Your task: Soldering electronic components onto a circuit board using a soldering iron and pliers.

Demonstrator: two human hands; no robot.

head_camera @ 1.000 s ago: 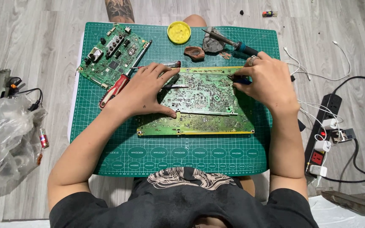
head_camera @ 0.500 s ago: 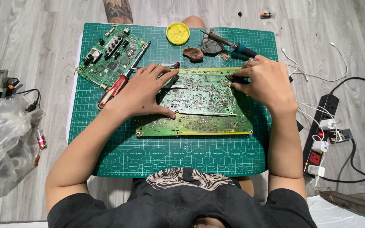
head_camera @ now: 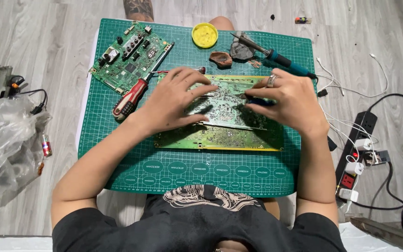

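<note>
Centrally on the green cutting mat (head_camera: 117,158), a large green circuit board (head_camera: 220,133) lies flat. The left hand (head_camera: 171,102) rests on the board's left half, fingers spread and pressing down, grip closed on nothing. The right hand (head_camera: 288,100) sits over the board's upper right, fingers pinched on a small dark blue tool (head_camera: 257,101). At upper left of the mat lies a second circuit board (head_camera: 129,56), with a red-handled screwdriver (head_camera: 131,97) just below it. At upper right lies a soldering iron (head_camera: 276,58).
</note>
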